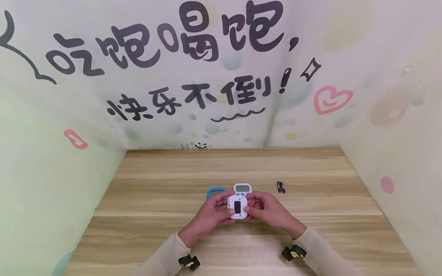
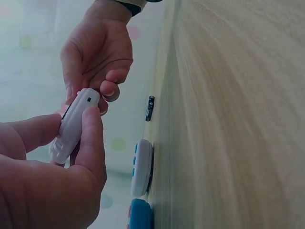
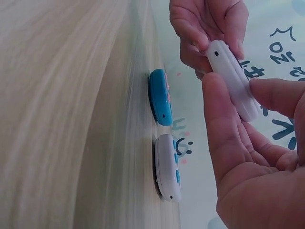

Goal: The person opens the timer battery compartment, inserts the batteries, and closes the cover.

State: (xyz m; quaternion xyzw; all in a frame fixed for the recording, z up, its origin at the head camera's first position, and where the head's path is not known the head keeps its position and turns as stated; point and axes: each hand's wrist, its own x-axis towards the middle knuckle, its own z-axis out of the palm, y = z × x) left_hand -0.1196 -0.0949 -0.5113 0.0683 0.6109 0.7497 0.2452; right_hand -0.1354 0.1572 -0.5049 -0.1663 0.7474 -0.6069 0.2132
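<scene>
Both hands hold one white digital timer above the table, its back turned up toward the head camera. A black rectangle lies in the middle of that back. My left hand pinches the timer's left side between thumb and fingers. From the other side, my right hand grips the right edge, thumb on the back. In the left wrist view the timer's thin side shows a small dark slot. Its front is hidden from the head camera.
Just beyond the hands lie a second white timer with blue buttons and a blue timer, partly covered by the left hand. Two small black batteries rest farther right. Printed walls enclose the wooden table at the back and sides.
</scene>
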